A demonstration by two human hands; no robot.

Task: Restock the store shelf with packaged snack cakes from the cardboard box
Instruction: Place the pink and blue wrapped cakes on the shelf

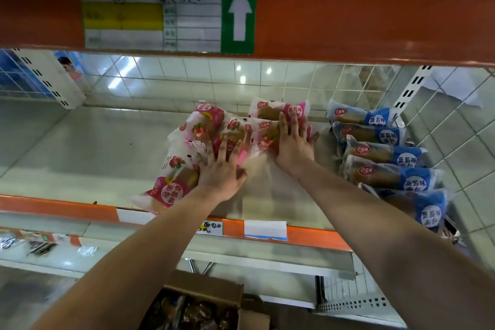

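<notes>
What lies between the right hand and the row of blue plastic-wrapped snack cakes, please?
In the head view, only a bare strip of the grey metal shelf separates the right hand from the blue snack cakes.

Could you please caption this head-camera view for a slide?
Restocking: left hand and right hand press pink snack packs on the shelf, beside blue packs.

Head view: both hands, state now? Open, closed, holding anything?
Left hand: open, fingers spread flat on the pink snack cake packs.
Right hand: open, fingers straight, pressing on the same pink pile.
</notes>
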